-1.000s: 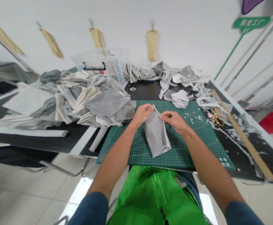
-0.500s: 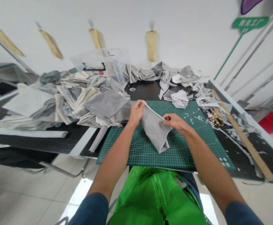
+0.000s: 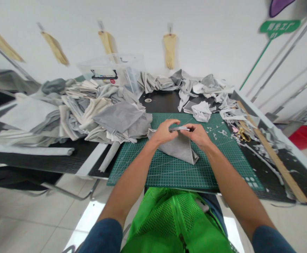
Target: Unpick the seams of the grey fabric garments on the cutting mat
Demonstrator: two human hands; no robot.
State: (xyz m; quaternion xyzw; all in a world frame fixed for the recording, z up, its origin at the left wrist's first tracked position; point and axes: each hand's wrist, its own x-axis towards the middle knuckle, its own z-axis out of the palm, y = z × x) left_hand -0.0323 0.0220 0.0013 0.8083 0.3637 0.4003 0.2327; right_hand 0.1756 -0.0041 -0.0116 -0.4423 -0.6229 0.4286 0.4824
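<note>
A grey cloth piece with a pale folded edge stands partly raised over the green cutting mat. My right hand pinches that edge at its right end. On the other side, my left hand curves around the edge, thumb and fingers apart with a gap visible between them. The cloth's lower part slants down to a corner near the mat, and its left end lies partly behind my left hand.
Grey and cream cloths are heaped on the left, before a clear plastic box. Crumpled scraps lie behind the mat. Gold-handled scissors and a long wooden ruler are on the right. A tape roll sits at the back.
My hands have come closer together, and the left has loosened its pinch on the cloth's edge. The cloth has turned, its upper edge now nearly level and its lower corner further right.
</note>
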